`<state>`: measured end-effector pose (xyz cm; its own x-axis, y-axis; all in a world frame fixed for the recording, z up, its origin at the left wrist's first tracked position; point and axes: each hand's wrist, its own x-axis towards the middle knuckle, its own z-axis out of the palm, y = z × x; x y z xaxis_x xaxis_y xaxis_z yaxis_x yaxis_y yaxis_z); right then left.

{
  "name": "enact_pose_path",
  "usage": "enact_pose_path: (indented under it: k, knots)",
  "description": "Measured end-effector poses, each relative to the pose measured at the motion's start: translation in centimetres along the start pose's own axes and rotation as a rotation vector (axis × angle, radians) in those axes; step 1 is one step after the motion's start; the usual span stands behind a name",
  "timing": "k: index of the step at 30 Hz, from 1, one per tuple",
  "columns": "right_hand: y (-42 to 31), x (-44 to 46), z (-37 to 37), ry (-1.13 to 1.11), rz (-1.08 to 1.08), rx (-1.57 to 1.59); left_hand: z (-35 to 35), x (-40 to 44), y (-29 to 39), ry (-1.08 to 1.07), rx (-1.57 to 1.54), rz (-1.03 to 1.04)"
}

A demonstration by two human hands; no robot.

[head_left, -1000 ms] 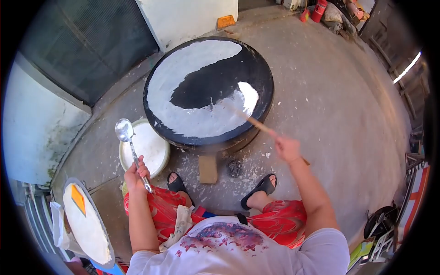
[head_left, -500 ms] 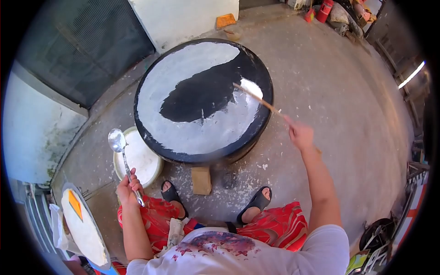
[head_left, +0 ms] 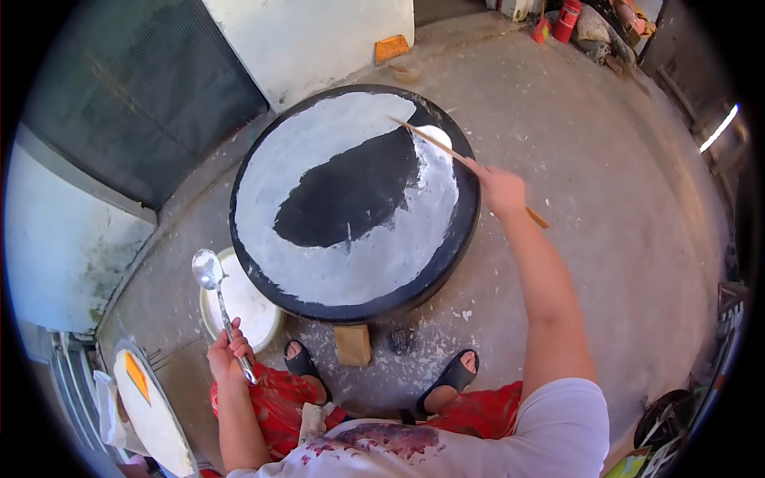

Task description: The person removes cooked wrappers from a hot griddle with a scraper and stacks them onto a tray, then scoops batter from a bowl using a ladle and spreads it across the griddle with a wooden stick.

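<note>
My right hand [head_left: 502, 191] grips a thin wooden spreading stick [head_left: 460, 158] over the far right of a round black griddle [head_left: 343, 199]. Its far end reaches across a thick white pool of batter [head_left: 435, 137]. A thin layer of batter [head_left: 335, 275] forms a wide ring around the dark bare middle, nearly meeting at the far right. Closed around the handle of a metal ladle [head_left: 208, 269], my left hand [head_left: 229, 353] stays low at the left, bowl end up and smeared white. Behind the ladle stands a tub [head_left: 209, 323] of white batter, partly hidden by the griddle.
A brick-like block [head_left: 352, 345] sits on the floor by the griddle's near edge, between my feet. At lower left stands a round board [head_left: 151, 410] with a pale covering and an orange scraper [head_left: 136, 378]. An orange dustpan-like piece [head_left: 391, 48] leans against the far wall.
My right hand and the stick have moved farther away along the griddle's right side. The thick batter has shifted the same way, narrowing the ring's gap. The view has tilted slightly; my left hand keeps the ladle.
</note>
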<state>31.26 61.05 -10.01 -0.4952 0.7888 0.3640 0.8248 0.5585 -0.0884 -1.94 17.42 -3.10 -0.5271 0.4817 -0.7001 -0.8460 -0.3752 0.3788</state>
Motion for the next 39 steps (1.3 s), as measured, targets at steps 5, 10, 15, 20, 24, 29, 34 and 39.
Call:
enact_pose_path:
  k: [5,10,15,20,24,29,34,39]
  knots:
    - [0.3,-2.3,-1.3,-0.083,-0.014,0.273,0.0,0.1,0.2,0.016,-0.019,-0.030]
    - [5.3,-1.1,0.2,-0.118,0.103,0.066,0.2,-0.2,0.3,-0.037,0.055,0.014]
    - [-4.6,5.3,0.9,-0.114,0.055,0.150,0.1,0.2,0.3,-0.037,-0.010,-0.038]
    - [-4.2,1.6,-1.2,-0.095,0.432,0.341,-1.1,0.1,1.0,-0.079,-0.035,-0.084]
    - [-4.4,-4.8,-1.9,-0.180,0.424,0.532,-0.9,-0.4,1.1,-0.080,-0.039,-0.075]
    - [-4.1,-5.9,0.5,-0.084,0.615,0.730,-1.4,-0.7,1.5,-0.127,-0.047,-0.125]
    - [-7.2,-5.8,-1.4,-0.197,0.729,1.002,-2.1,-1.1,1.9,-0.137,-0.060,-0.119]
    - [-8.8,-5.7,3.2,-0.149,0.596,0.800,-2.4,-1.5,1.9,-0.142,-0.031,-0.120]
